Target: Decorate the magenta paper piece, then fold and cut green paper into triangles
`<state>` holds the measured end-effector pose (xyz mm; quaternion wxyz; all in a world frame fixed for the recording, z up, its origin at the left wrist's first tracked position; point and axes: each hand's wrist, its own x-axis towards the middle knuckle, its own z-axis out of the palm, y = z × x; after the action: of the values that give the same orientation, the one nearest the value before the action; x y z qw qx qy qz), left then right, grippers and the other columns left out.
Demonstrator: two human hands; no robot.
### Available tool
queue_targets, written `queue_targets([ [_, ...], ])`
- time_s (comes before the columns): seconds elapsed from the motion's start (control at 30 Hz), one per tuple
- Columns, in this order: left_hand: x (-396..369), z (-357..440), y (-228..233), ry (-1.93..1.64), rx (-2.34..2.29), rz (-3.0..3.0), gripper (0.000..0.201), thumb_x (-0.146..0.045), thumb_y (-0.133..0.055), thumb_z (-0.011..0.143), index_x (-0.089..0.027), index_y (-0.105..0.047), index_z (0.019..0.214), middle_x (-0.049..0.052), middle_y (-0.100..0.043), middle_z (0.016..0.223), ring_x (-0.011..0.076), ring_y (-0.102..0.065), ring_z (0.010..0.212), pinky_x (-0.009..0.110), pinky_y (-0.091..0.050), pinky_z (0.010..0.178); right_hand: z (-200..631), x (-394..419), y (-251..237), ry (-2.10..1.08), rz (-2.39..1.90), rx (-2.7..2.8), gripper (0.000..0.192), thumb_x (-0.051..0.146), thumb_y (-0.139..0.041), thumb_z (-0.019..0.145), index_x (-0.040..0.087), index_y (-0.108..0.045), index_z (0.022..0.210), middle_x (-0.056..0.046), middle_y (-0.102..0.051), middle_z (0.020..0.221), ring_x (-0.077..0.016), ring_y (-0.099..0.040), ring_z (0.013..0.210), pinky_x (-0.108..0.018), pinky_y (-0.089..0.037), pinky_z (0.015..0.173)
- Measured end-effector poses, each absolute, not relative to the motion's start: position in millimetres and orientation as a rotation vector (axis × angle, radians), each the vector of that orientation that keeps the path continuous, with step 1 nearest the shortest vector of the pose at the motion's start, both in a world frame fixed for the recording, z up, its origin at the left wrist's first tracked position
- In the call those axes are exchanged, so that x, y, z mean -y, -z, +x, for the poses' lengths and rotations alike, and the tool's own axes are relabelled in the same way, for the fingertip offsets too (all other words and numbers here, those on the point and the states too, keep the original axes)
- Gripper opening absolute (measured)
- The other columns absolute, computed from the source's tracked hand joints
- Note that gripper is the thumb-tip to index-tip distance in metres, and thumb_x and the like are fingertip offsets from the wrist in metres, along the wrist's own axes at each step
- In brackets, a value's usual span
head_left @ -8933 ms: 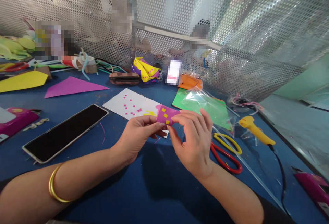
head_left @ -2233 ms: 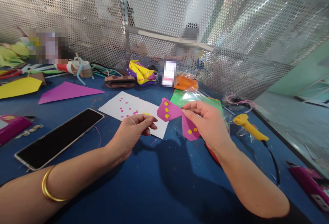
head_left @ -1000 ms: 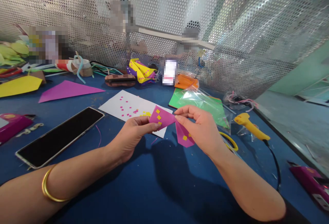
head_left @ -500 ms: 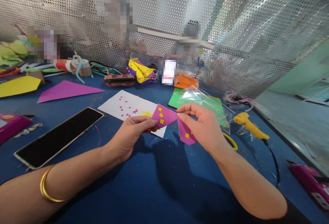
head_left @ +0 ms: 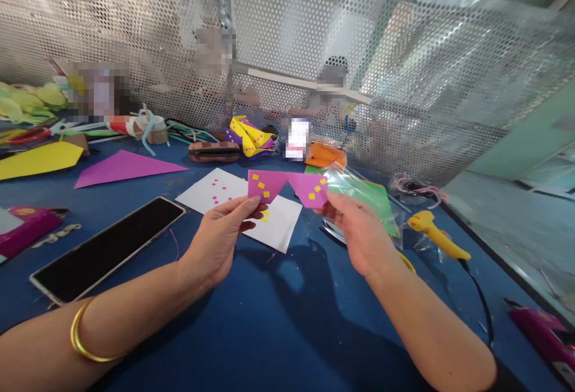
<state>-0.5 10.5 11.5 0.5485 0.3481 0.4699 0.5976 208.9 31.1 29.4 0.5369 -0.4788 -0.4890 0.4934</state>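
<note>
Head view, paper piece: a pink folded paper with yellow squares is held above the white sheet, long axis left to right.
Head view, left hand: the left hand pinches the left tip from below.
Head view, right hand: the right hand pinches the right tip; both hands equally near.
Head view, hidden: the underside of the fold and the fingertips behind the paper; scissors under the right hand are mostly covered.

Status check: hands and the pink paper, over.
Left hand and right hand each pinch an end of the pink folded paper, spread above the white sheet. Nothing between them.
</note>
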Motion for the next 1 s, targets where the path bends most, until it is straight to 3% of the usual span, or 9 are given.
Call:
queue_targets([
  [0.23, -8.8, 1.8, -10.7, -1.404, -1.121, 0.852, 0.017, -0.041, -0.079, 0.073, -0.025, -0.08, 0.078, 0.004, -0.076, 0.087, 0.017, -0.061, 0.082, 0.026, -0.042, 0.069, 199.6, -23.6, -25.2, -1.361, -1.156, 1.038, 0.027, 0.044, -0.081, 0.068, 0.022, -0.076, 0.083, -0.005, -0.077, 0.09, -0.0202, -0.07, 0.086, -0.036, -0.051, 0.09],
  [0.53, -7.9, 3.5, -9.2, -1.301, -1.095, 0.869, 0.022, -0.039, -0.083, 0.068, -0.021, -0.079, 0.08, 0.004, -0.073, 0.087, 0.0163, -0.057, 0.084, 0.025, -0.04, 0.072, 192.2, -21.7, -21.1, -1.394, -1.1, 0.912, 0.016, 0.031, -0.081, 0.066, 0.022, -0.078, 0.08, -0.003, -0.077, 0.082, -0.0168, -0.068, 0.076, -0.034, -0.053, 0.084],
  [0.8, -5.7, 4.3, -8.8, -1.314, -1.141, 0.883, 0.022, -0.036, -0.086, 0.064, -0.02, -0.079, 0.079, 0.002, -0.069, 0.075, 0.0155, -0.054, 0.075, 0.028, -0.038, 0.073, 184.1, -15.0, -21.0, -1.397, -1.106, 0.985, 0.012, 0.03, -0.078, 0.067, 0.025, -0.079, 0.078, -0.002, -0.077, 0.084, -0.0201, -0.068, 0.083, -0.038, -0.052, 0.087],
  [1.0, -6.2, 2.4, -7.6, -1.339, -1.121, 0.866, 0.023, -0.035, -0.086, 0.064, -0.018, -0.079, 0.078, 0.004, -0.07, 0.076, 0.0173, -0.057, 0.079, 0.029, -0.041, 0.078, 183.0, -14.8, -18.0, -1.413, -1.077, 0.962, 0.013, 0.029, -0.079, 0.067, 0.023, -0.079, 0.078, -0.002, -0.078, 0.085, -0.0174, -0.067, 0.082, -0.032, -0.051, 0.083],
])
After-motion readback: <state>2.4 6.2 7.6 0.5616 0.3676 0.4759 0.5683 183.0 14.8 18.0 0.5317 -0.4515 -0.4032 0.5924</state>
